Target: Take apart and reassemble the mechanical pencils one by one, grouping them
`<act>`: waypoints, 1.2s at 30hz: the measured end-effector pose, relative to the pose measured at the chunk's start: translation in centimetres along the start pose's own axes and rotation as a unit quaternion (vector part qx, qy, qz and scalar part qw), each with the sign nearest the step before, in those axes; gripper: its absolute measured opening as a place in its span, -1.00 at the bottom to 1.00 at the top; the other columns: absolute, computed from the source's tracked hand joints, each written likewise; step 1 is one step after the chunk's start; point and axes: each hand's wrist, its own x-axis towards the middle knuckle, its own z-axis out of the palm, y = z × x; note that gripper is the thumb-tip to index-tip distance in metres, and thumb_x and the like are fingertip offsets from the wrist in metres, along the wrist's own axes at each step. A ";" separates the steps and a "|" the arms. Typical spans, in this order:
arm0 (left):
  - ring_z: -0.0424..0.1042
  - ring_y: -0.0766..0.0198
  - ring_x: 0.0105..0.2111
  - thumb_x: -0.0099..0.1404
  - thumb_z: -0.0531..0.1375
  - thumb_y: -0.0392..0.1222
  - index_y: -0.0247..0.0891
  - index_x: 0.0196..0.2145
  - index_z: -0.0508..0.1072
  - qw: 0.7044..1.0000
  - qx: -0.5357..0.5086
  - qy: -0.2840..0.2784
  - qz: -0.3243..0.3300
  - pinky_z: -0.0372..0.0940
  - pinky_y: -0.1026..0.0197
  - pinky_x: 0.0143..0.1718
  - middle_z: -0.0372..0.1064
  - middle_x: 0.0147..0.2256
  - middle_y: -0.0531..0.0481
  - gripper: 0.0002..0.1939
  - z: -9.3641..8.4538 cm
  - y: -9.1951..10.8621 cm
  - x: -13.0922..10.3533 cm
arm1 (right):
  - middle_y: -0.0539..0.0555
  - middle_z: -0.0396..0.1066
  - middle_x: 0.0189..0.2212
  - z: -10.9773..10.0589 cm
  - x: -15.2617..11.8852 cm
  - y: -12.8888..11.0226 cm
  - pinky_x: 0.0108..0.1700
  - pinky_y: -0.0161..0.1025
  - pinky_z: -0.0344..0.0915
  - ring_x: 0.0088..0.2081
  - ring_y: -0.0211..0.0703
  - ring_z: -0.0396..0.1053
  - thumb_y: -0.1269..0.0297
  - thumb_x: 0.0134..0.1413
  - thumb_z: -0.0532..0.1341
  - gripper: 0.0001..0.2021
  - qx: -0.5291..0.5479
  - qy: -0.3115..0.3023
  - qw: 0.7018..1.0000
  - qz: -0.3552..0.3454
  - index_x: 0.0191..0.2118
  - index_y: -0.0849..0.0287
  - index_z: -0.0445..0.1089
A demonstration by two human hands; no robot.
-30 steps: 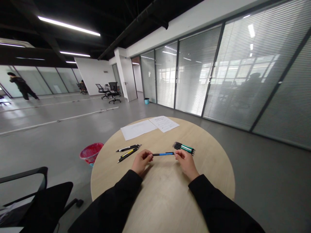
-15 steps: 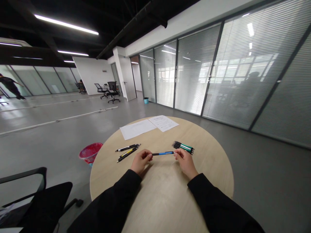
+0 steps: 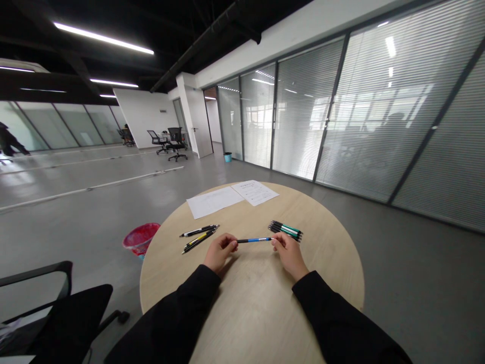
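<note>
A blue and black pen (image 3: 253, 240) is held level above the round wooden table (image 3: 250, 303), between my two hands. My left hand (image 3: 222, 251) pinches its dark end, and my right hand (image 3: 287, 253) pinches the other end. Just beyond my right hand lies a row of green and black pens (image 3: 285, 229), partly covered by that hand. To the left of my left hand are several loose pens, among them a yellow and black pen (image 3: 200, 237) and a black and white pen (image 3: 197, 231).
Two sheets of paper, a blank-looking sheet (image 3: 215, 201) and a printed sheet (image 3: 255, 192), lie at the table's far side. A red bin (image 3: 141, 238) stands on the floor at the left. Nearer is a black chair (image 3: 71, 318). A person (image 3: 11, 140) is far off at the left.
The pen has turned about its length between my fingers, so its clip no longer shows on top and a pale patch does. The distant person has moved left.
</note>
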 end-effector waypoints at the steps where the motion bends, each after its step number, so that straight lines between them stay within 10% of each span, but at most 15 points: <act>1: 0.41 0.30 -0.49 0.15 0.34 0.01 -0.31 -0.38 0.46 1.000 0.000 0.000 0.000 0.31 0.23 -0.39 0.43 -0.52 0.02 -0.69 0.0 0.0 0.0 | 0.05 0.44 -0.46 0.0 0.0 0.0 -0.32 -0.22 0.33 -0.41 -0.12 0.41 0.08 0.17 0.17 -0.76 -0.001 -0.001 1.000 0.000 -0.30 0.15 0.43; 36: 0.37 0.34 -0.51 0.14 0.34 -0.01 -0.31 -0.40 0.44 1.000 -0.014 -0.003 -0.010 0.27 0.27 -0.42 0.41 -0.54 0.05 -0.70 0.1 0.0 0.0 | 0.08 0.48 -0.42 0.2 0.2 1.1 -0.32 -0.22 0.31 -0.41 -0.12 0.40 0.19 0.12 0.19 -0.80 -0.010 0.002 1.000 -0.004 -0.24 0.19 0.48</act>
